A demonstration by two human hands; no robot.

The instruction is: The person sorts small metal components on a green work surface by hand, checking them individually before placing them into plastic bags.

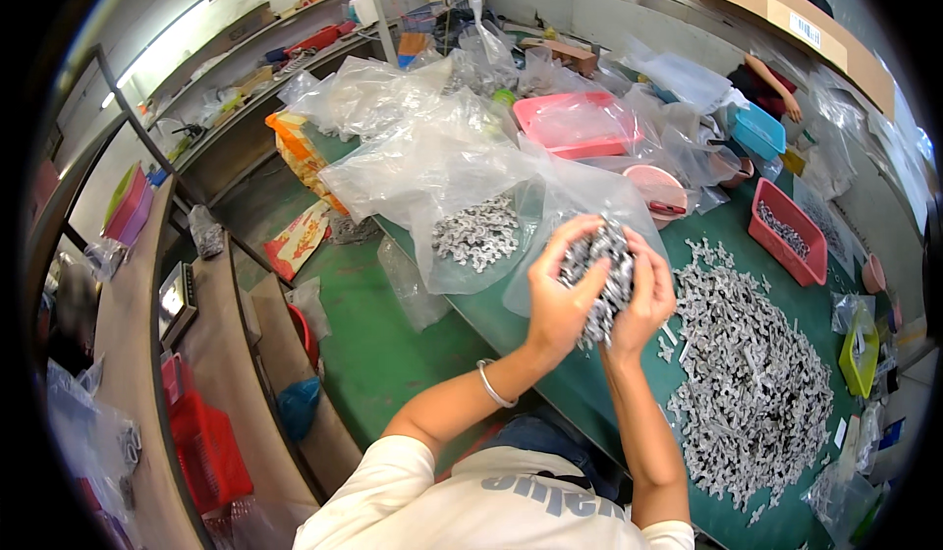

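Note:
Cupped together over the green table, my left hand and my right hand hold a heap of small grey metal parts between them. Both sets of fingers curl round the heap. Just beyond my hands lies a clear plastic bag. Left of it, another clear bag has more small metal parts in its open end. A large pile of the same grey parts spreads over the table to my right.
A pink tray, a round pink bowl and a red basket of parts stand farther back. At the right edge sits a yellow-green bin. Shelves with a red crate run along my left. Another person's arm shows at the back right.

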